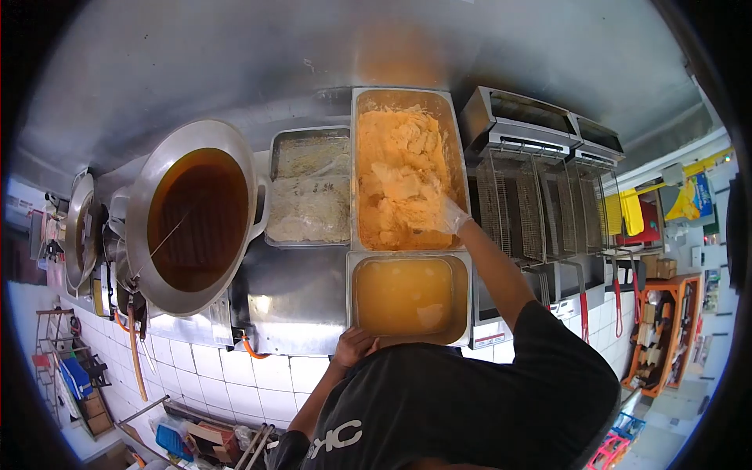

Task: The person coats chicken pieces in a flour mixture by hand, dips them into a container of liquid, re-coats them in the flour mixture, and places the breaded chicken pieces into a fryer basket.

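Shirt point(462, 407), orange powder point(401, 141) against right hand point(454, 216)

1. Facing me, a dull grey metal wall point(258, 59) carries a soft orange glow point(399, 55).
2. White square tiles point(266, 392) show below the metal counter point(294, 301).
3. Off to the right I see an orange shelf point(666, 333) stacked with boxes.
4. Over left, a blue crate point(76, 377) sits by a rack point(48, 337).
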